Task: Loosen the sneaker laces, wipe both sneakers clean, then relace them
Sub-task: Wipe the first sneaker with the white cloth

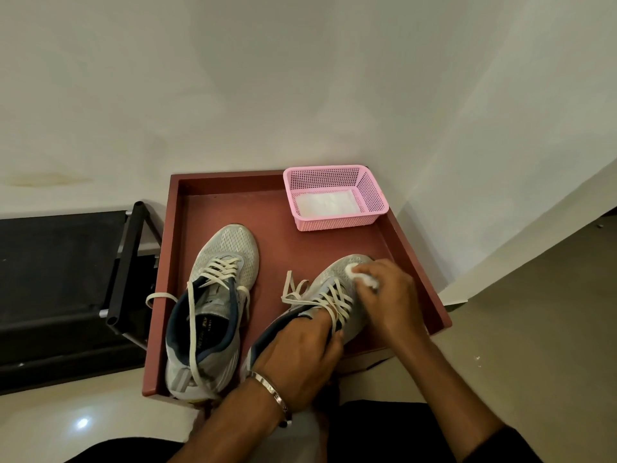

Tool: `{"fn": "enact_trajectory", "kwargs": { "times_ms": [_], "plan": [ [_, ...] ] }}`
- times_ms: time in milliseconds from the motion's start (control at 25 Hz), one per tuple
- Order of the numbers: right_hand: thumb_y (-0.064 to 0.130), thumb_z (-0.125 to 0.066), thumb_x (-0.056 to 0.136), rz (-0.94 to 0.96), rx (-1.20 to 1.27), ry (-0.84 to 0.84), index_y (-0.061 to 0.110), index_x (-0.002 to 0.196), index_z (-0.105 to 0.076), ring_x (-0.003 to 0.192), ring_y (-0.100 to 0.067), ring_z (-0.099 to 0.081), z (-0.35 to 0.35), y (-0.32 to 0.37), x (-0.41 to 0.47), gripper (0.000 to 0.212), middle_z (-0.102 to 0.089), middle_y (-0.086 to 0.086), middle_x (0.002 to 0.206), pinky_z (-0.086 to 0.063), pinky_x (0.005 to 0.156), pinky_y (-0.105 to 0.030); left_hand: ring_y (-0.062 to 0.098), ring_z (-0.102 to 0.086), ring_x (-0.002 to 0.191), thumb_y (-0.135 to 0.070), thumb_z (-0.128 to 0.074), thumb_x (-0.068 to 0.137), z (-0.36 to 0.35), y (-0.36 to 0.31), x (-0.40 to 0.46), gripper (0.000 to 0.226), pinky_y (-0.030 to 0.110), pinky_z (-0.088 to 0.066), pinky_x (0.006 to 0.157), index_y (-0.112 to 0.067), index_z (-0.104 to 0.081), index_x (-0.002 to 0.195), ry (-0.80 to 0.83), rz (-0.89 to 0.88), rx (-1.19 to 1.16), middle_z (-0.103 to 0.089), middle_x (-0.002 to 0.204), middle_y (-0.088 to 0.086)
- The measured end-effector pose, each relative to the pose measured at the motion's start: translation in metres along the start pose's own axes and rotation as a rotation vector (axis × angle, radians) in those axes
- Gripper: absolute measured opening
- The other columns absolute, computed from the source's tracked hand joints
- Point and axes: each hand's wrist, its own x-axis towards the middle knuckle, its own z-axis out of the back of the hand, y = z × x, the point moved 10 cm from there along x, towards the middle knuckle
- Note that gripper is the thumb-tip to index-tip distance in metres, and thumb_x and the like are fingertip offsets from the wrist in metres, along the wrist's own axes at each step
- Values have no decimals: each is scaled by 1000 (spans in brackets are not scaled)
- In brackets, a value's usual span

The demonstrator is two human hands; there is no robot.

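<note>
Head view
Right hand (389, 292): pinches a crumpled white wipe (362, 277), pressing it on the toe of the right grey mesh sneaker (337, 295).
Left hand (300, 357): fingers curled round that sneaker's collar, near the red-brown tray's (414, 262) front edge.
Left grey mesh sneaker (213, 305): upright by the tray's left edge, cream laces (200, 315) loose.
Pink plastic basket (335, 198): far right corner.

A single head-worn wide-angle view looks forward and steeply down, close over the low reddish-brown wooden tray (287, 212), wall at 12 o'clock
</note>
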Motion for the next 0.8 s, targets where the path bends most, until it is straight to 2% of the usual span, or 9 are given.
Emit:
{"fn": "enact_trajectory", "kwargs": {
  "times_ms": [80,200,320,480,600,640,760,800],
  "plan": [
    [9,-69,88,58,20,23,17,109,-73,92,-12,-62,-3,8,-2,23,-66,4,107,-48,71,-14,18,-60,97,-44,-32,96,-3,-7,-3,33,37,-48,87,-21,-52,109,2,-11,48,-65,108,1],
    [9,-67,89,-15,72,-132,14,106,-73,95,-17,-64,18,-4,6,19,-68,-1,107,-52,73,-21,21,-61,103,-41,-33,99,-11,-16,-7,32,38,-49,91,-22,-50,117,17,-41,106,-65,117,2],
    [9,-66,90,133,83,13,15,105,-74,95,-9,-62,1,18,0,18,-66,5,106,-51,78,-16,23,-63,101,-39,-34,98,-13,-17,-6,29,40,-51,88,-24,-50,118,9,-34,101,-66,116,3],
    [10,-64,91,-2,71,-141,14,108,-73,95,-17,-64,22,-3,7,20,-68,-2,107,-49,74,-20,23,-60,110,-40,-33,99,-19,-17,-7,35,40,-48,96,-24,-47,127,54,-57,158,-63,124,2],
    [9,-65,91,111,106,14,14,106,-73,94,-9,-62,3,15,-1,18,-66,3,107,-51,76,-19,23,-58,114,-37,-36,98,-19,-21,-5,39,39,-47,98,-24,-45,133,70,-73,154,-60,130,2],
    [9,-64,91,109,103,3,14,106,-73,94,-11,-61,4,15,0,18,-65,2,107,-52,76,-21,24,-57,117,-37,-36,98,-17,-23,-5,42,39,-46,99,-24,-43,137,69,-76,155,-59,133,2],
    [10,-63,92,-26,59,-166,13,106,-72,93,-19,-63,24,-3,7,17,-64,-3,106,-54,72,-28,25,-53,122,-38,-35,100,-20,-23,-7,46,40,-42,103,-24,-37,144,90,-84,193,-55,140,4],
    [10,-63,92,1,62,-134,13,106,-72,93,-17,-62,20,0,7,17,-64,-2,106,-54,72,-27,24,-53,121,-38,-35,100,-21,-22,-7,45,40,-43,103,-24,-39,142,93,-87,198,-55,138,3]
  ]
}}
